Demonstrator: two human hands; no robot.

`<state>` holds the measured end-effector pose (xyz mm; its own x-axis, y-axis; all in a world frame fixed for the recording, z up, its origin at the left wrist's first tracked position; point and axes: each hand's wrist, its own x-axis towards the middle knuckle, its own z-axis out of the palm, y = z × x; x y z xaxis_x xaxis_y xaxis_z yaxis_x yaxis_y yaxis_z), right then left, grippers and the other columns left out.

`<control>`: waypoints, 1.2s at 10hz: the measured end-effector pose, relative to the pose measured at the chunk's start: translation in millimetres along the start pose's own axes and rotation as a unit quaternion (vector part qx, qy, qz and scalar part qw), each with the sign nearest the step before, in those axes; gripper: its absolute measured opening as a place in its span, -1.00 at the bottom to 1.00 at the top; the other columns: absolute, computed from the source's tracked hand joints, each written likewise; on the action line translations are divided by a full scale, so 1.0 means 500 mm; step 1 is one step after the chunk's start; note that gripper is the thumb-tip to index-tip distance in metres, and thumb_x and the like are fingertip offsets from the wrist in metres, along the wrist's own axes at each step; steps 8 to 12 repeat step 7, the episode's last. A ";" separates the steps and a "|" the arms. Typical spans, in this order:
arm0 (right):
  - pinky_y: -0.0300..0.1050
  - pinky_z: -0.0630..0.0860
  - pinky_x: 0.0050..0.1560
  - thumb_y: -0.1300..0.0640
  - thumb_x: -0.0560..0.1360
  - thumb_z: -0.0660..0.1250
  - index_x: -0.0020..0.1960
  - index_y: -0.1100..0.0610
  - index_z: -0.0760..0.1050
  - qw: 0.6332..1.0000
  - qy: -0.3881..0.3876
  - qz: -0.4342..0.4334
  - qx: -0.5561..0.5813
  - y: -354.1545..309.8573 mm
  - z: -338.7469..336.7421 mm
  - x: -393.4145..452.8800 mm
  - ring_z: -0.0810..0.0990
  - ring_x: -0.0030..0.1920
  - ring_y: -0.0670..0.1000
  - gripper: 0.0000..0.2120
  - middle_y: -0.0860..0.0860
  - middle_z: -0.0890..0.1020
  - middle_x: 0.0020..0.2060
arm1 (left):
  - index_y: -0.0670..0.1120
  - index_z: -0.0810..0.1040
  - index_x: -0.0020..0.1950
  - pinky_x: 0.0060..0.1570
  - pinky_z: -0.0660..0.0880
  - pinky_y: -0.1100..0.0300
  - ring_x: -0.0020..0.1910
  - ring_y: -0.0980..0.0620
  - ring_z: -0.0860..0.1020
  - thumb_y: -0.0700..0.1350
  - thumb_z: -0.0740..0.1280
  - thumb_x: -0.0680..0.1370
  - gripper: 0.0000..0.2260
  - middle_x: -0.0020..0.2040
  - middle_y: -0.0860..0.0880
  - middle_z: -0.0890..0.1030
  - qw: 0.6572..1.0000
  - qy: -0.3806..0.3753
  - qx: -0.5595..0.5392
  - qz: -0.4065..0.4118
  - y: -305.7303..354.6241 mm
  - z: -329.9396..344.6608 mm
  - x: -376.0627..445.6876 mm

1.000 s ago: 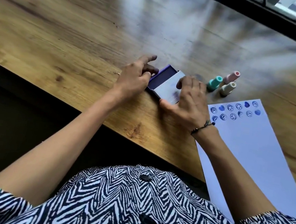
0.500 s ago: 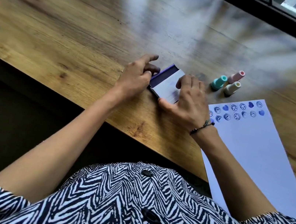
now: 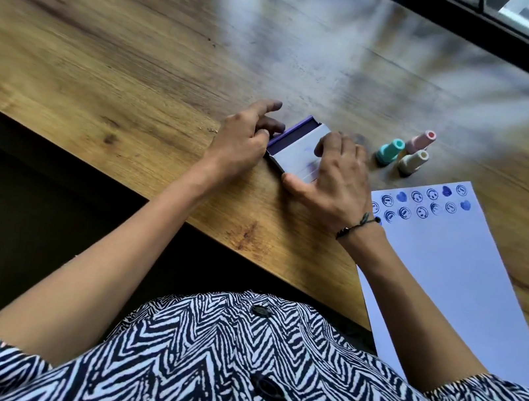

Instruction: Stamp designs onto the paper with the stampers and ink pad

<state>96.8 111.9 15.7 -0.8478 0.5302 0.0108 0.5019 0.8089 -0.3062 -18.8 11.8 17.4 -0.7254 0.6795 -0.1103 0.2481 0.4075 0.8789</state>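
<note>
A purple ink pad (image 3: 289,136) with a pale lid (image 3: 301,157) lies on the wooden table. My left hand (image 3: 244,143) grips the pad's left side. My right hand (image 3: 332,180) rests over the lid, thumb at its near edge, covering most of it. Three small stampers stand to the right: teal (image 3: 390,151), pink (image 3: 420,141) and cream (image 3: 413,160). White paper (image 3: 452,275) lies at the right, with two rows of blue smiley and heart prints (image 3: 425,205) along its far end.
The table's near edge (image 3: 152,198) runs diagonally below my forearms. A dark window frame (image 3: 490,35) crosses the far right corner. My zebra-striped shirt (image 3: 246,371) fills the bottom of the view.
The lid has slid a little further over the purple pad, leaving less of it showing. Both hands stay on the ink pad; stampers and paper have not moved.
</note>
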 end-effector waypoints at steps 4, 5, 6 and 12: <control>0.04 0.27 0.15 -0.13 0.33 0.36 0.16 0.27 0.31 1.000 -0.029 -0.002 0.012 -0.017 0.004 0.028 0.38 0.16 0.22 -0.39 0.23 0.46 0.14 | -0.14 0.37 0.30 0.20 0.44 0.21 0.08 -0.01 0.58 -0.39 0.06 0.42 -0.54 0.09 -0.18 0.62 0.999 0.001 -0.038 -0.013 0.005 0.004 0.004; 0.04 0.31 0.14 -0.12 0.32 0.38 0.20 0.27 0.29 0.999 -0.033 0.011 0.021 -0.023 0.009 0.036 0.36 0.18 0.23 -0.36 0.24 0.44 0.17 | -0.14 0.37 0.29 0.18 0.44 0.25 0.06 0.01 0.57 -0.39 0.06 0.42 -0.53 0.10 -0.18 0.62 0.999 0.001 -0.038 -0.015 0.001 0.007 0.003; 0.05 0.32 0.14 -0.12 0.31 0.39 0.20 0.26 0.29 0.999 -0.035 0.021 0.035 -0.029 0.004 0.043 0.36 0.18 0.24 -0.36 0.23 0.44 0.18 | -0.15 0.38 0.29 0.17 0.44 0.26 0.07 0.01 0.58 -0.40 0.05 0.41 -0.53 0.10 -0.18 0.62 0.999 0.002 -0.045 -0.021 0.010 0.003 0.008; 0.07 0.33 0.16 -0.15 0.30 0.40 0.19 0.22 0.28 0.998 -0.042 0.011 0.053 -0.022 0.006 0.035 0.37 0.17 0.22 -0.35 0.18 0.43 0.18 | -0.14 0.39 0.28 0.16 0.45 0.22 0.09 -0.03 0.57 -0.38 0.06 0.42 -0.54 0.12 -0.17 0.61 1.000 0.026 -0.009 -0.011 0.007 0.008 0.006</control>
